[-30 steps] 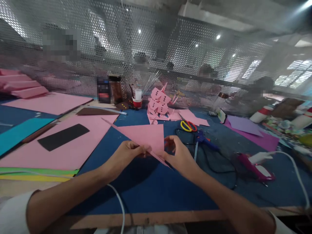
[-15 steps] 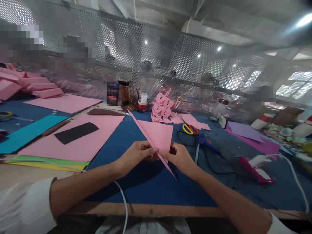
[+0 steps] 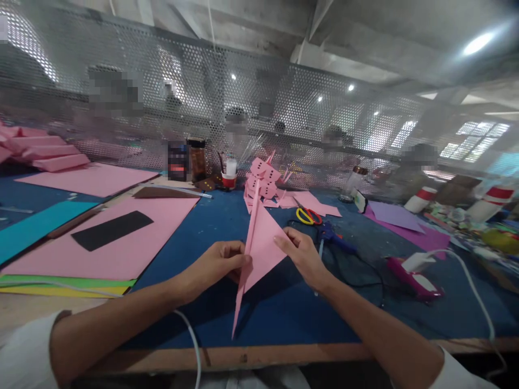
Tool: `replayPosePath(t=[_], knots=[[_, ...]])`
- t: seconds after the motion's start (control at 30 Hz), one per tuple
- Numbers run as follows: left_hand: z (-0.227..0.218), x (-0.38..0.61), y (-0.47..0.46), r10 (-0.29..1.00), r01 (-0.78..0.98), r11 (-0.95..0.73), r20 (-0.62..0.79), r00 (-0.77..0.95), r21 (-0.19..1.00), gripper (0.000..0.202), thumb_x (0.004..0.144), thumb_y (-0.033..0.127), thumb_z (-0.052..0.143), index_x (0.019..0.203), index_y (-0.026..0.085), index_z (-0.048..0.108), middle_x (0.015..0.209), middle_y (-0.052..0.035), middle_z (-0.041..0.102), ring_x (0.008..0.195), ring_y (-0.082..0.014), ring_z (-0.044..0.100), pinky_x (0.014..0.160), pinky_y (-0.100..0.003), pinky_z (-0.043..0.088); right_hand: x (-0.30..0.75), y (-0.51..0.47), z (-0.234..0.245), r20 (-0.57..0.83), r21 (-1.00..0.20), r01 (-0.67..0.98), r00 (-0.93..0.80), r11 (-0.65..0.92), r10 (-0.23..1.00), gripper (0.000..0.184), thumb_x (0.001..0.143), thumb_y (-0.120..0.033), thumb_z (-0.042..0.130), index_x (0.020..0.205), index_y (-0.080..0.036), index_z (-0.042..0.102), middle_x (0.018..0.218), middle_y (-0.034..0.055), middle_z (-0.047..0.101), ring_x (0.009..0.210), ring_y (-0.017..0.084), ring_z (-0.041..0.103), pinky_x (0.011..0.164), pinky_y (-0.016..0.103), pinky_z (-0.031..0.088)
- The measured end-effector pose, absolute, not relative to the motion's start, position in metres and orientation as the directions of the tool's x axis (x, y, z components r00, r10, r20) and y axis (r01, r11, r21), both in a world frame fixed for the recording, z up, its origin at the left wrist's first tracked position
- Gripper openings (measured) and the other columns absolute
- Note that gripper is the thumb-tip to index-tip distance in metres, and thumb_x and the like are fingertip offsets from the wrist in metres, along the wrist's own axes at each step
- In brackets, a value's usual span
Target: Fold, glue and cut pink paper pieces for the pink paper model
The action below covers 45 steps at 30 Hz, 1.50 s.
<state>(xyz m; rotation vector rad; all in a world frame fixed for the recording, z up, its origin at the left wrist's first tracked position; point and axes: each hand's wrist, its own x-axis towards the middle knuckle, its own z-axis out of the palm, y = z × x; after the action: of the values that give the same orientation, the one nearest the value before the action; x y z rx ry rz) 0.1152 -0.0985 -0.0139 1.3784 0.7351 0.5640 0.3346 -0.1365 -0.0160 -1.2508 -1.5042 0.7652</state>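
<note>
A folded pink paper triangle [image 3: 261,246] stands nearly on end above the blue mat [image 3: 284,308], one long point aimed down toward the table's front edge. My left hand [image 3: 221,265] pinches its folded left edge with closed fingers. My right hand [image 3: 302,256] holds the paper's right side, thumb on the front and fingers behind. Both hands hover just above the mat, close together.
A large pink sheet [image 3: 133,243] with a black strip [image 3: 111,229] lies left. Behind are a pile of pink cut shapes [image 3: 265,181], yellow-red scissors [image 3: 308,216], a blue glue gun [image 3: 334,235], a pink glue gun [image 3: 411,273] with white cable, purple paper [image 3: 399,216], jars [image 3: 197,159] and a perforated metal screen [image 3: 284,113].
The pink paper has been turned from lying flat and wide to standing almost upright, its long tip now pointing down. Both hands stayed on it and shifted their grip.
</note>
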Motion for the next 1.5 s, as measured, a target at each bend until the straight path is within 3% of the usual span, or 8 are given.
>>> replayPosePath(t=[0.17,0.4,0.53,0.8,1.0,1.17,1.3,1.5], knots=[[-0.011,0.112,-0.097,0.737,0.166,0.015,-0.123,0.664,0.986,0.025,0.075,0.037,0.067,0.065,0.017,0.056,0.057,0.0046,0.054,0.052,-0.0103,0.048,0.054,-0.023,0.038,0.34,-0.127,-0.012,0.228,-0.948,0.229,-0.003,0.222,0.974,0.035,0.085,-0.05,0.063,0.1,-0.017,0.064,0.088,0.0013,0.062,0.083,0.016,0.056,0.074,0.026,0.045],[-0.019,0.109,-0.095,0.657,0.272,-0.172,-0.096,0.748,0.947,0.028,0.081,0.043,0.063,0.075,0.016,0.066,0.065,0.0034,0.057,0.061,-0.0121,0.049,0.058,-0.022,0.035,0.34,-0.127,-0.018,0.157,-0.98,0.126,0.01,0.154,0.988,0.034,0.079,-0.05,0.071,0.081,-0.017,0.064,0.074,-0.0009,0.056,0.068,0.013,0.051,0.059,0.024,0.04],[-0.021,0.107,-0.09,0.689,0.264,-0.18,-0.07,0.721,0.948,0.032,0.079,0.047,0.067,0.086,0.016,0.07,0.074,-0.0005,0.064,0.068,-0.0149,0.055,0.062,-0.024,0.041,0.345,-0.124,-0.02,0.223,-0.965,0.16,0.08,0.208,0.972,0.032,0.08,-0.048,0.07,0.077,-0.017,0.063,0.07,-0.0021,0.052,0.063,0.011,0.045,0.056,0.023,0.036],[-0.022,0.106,-0.081,0.755,0.28,-0.199,-0.036,0.655,0.939,0.034,0.074,0.046,0.074,0.087,0.015,0.07,0.072,0.0,0.064,0.064,-0.0129,0.053,0.057,-0.022,0.04,0.351,-0.121,-0.019,0.28,-0.945,0.204,0.104,0.255,0.954,0.036,0.082,-0.053,0.066,0.075,-0.018,0.059,0.068,-0.0028,0.05,0.061,0.011,0.043,0.055,0.024,0.034],[-0.026,0.106,-0.079,0.745,0.259,-0.159,-0.056,0.665,0.953,0.032,0.073,0.043,0.077,0.09,0.017,0.07,0.074,0.0003,0.067,0.068,-0.0142,0.058,0.062,-0.022,0.043,0.355,-0.117,-0.023,0.329,-0.905,0.319,0.1,0.283,0.939,0.04,0.087,-0.055,0.059,0.069,-0.019,0.051,0.065,-0.0036,0.043,0.06,0.011,0.038,0.055,0.025,0.031],[-0.024,0.104,-0.077,0.742,0.269,-0.216,-0.021,0.67,0.938,0.032,0.075,0.045,0.075,0.089,0.017,0.071,0.078,-0.001,0.068,0.07,-0.0148,0.06,0.063,-0.023,0.044,0.361,-0.112,-0.024,0.355,-0.798,0.539,0.059,0.27,0.933,0.042,0.094,-0.056,0.045,0.076,-0.019,0.054,0.066,-0.0027,0.049,0.059,0.011,0.046,0.056,0.025,0.036],[-0.025,0.1,-0.07,0.752,0.316,-0.234,-0.035,0.659,0.919,0.035,0.075,0.048,0.074,0.092,0.018,0.071,0.082,-0.0029,0.071,0.075,-0.0179,0.063,0.066,-0.024,0.046,0.392,-0.11,-0.008,0.348,-0.706,0.679,0.084,0.202,0.934,0.036,0.099,-0.049,0.039,0.107,-0.018,0.055,0.086,0.002,0.065,0.07,0.013,0.061,0.066,0.025,0.046],[-0.039,0.086,-0.055,0.778,0.433,-0.322,-0.026,0.628,0.842,0.037,0.076,0.053,0.072,0.091,0.02,0.063,0.081,-0.0029,0.071,0.08,-0.0219,0.067,0.07,-0.027,0.048,0.464,-0.136,0.015,0.337,-0.36,0.93,0.206,-0.076,0.919,0.023,0.093,-0.023,0.048,0.113,-0.019,0.058,0.112,0.009,0.065,0.106,0.022,0.059,0.095,0.037,0.041]])
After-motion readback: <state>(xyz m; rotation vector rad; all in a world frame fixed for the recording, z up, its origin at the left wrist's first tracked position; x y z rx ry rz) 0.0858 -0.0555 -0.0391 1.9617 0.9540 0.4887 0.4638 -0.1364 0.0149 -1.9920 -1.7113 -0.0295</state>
